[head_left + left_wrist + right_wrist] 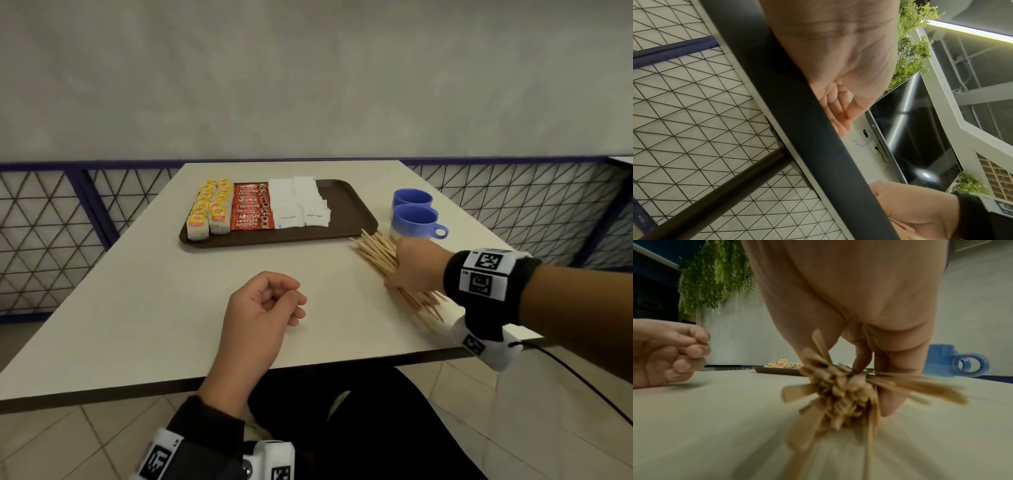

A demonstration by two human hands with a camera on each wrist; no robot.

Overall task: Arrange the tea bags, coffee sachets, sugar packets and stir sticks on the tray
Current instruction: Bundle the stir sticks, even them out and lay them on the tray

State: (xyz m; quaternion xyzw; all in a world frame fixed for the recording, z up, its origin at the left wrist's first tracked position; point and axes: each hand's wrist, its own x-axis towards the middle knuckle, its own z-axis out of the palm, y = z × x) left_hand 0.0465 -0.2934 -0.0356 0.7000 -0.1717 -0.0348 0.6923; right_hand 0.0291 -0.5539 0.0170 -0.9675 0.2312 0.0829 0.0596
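Note:
A brown tray (342,205) lies at the far middle of the white table. It holds rows of yellow tea bags (209,209), red coffee sachets (251,207) and white sugar packets (299,202); its right part is bare. A bundle of wooden stir sticks (376,253) lies on the table just off the tray's right front corner. My right hand (399,274) grips that bundle, and in the right wrist view thumb and fingers wrap the stir sticks (838,394), which are fanned and blurred. My left hand (274,305) rests loosely curled on the table, holding nothing.
Two blue mugs (416,219) stand right of the tray, just behind my right hand. The table's front edge (308,366) is near my wrists. A wire-mesh railing (51,233) runs behind the table. A cable hangs off the right wrist.

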